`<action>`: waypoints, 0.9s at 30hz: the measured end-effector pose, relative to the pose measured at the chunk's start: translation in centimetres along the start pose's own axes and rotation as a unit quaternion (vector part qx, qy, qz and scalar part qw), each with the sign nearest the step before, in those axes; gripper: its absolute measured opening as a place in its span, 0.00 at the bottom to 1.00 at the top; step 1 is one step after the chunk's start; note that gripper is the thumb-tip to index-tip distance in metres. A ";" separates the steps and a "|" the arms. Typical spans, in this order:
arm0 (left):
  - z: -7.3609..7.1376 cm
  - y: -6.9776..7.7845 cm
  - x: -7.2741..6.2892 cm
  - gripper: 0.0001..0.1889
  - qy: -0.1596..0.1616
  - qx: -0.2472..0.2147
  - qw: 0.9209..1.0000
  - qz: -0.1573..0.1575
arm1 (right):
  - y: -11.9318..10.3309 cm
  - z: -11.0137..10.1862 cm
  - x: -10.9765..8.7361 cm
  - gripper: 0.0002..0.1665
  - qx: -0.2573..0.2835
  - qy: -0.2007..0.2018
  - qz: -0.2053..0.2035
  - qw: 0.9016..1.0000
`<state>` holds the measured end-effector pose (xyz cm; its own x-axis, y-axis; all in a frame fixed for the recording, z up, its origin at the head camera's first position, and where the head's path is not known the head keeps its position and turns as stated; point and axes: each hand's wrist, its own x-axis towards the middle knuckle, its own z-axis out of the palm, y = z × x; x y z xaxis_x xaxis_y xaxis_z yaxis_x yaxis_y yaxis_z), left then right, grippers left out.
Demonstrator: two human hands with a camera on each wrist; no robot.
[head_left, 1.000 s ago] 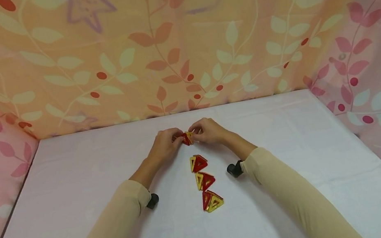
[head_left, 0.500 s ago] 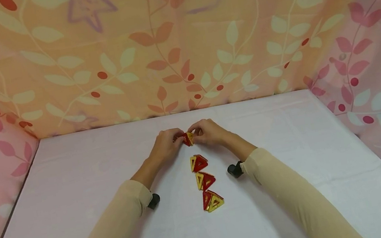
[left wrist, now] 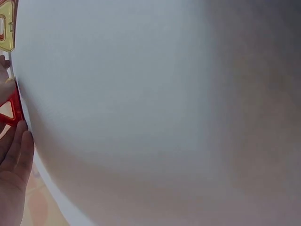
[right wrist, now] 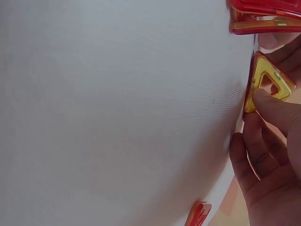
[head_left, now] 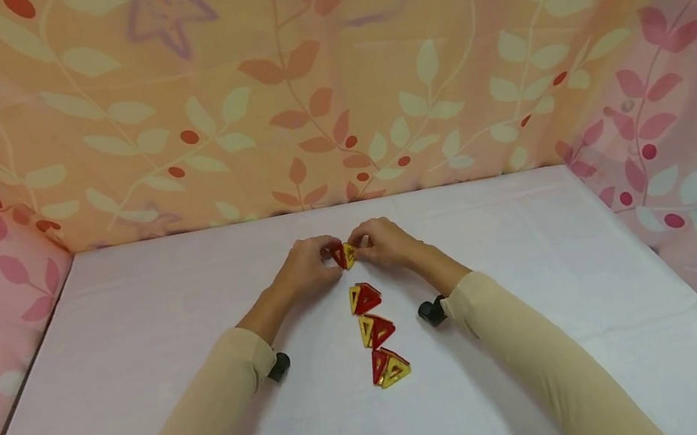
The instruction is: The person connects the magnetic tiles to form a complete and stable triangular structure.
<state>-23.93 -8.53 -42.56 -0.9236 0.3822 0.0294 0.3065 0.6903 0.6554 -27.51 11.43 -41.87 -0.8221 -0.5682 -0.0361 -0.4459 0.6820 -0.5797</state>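
Observation:
In the head view my left hand [head_left: 309, 263] is at the far middle of the table, its thumb below and fingers above a red magnetic triangle tile [head_left: 338, 255]. The left wrist view shows the same red tile [left wrist: 15, 107] between thumb and fingers. Opposite it, my right hand [head_left: 385, 240] pinches a yellow magnetic triangle tile [head_left: 350, 255] that meets the red one edge to edge. In the right wrist view the thumb lies across the face of this open-centred yellow tile [right wrist: 270, 84]. The two tiles stand tilted together, and their far sides are hidden.
Nearer the body, three small red and yellow tile pyramids line up: the far one [head_left: 365, 298], the middle one [head_left: 377, 330] and the near one [head_left: 390, 367]. A red piece [right wrist: 200, 214] shows low in the right wrist view. A patterned curtain [head_left: 330, 99] stands behind the white table [head_left: 216, 421].
My left thumb has slid down and away from the red tile's face, so more of that tile shows. The right hand keeps its pinch, nearly still. The three pyramids have stayed put.

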 end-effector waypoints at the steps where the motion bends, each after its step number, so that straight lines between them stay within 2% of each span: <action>1: 0.0 0.0 0.0 0.23 -0.005 -0.002 1.000 -0.001 | 0.0 0.0 0.0 0.11 0.000 0.000 -0.001 1.000; 4: 0.0 -0.1 0.0 0.26 -0.012 -0.006 1.000 0.003 | 0.0 0.0 -0.1 0.10 0.003 -0.005 0.003 1.000; 9: 0.0 -0.3 0.1 0.24 -0.005 0.001 1.000 0.017 | -0.1 0.2 -0.3 0.10 0.004 -0.011 0.012 1.000; 13: 0.0 -0.1 0.0 0.26 -0.019 0.002 1.000 0.014 | -0.1 0.3 -0.5 0.10 -0.001 -0.010 0.013 1.000; 17: -0.1 0.1 0.0 0.28 -0.032 0.000 0.999 0.016 | -0.1 0.4 -0.7 0.08 -0.006 -0.011 0.008 1.000; 27: -0.1 0.3 0.0 0.28 -0.036 0.007 0.999 0.024 | -0.1 0.4 -1.0 0.06 -0.012 -0.002 -0.010 1.000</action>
<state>-23.84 -8.38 -42.29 -0.8893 0.4573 0.0058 0.3534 0.6791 0.6434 -26.50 11.75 -42.12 -0.8110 -0.5844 -0.0278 -0.4715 0.6810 -0.5603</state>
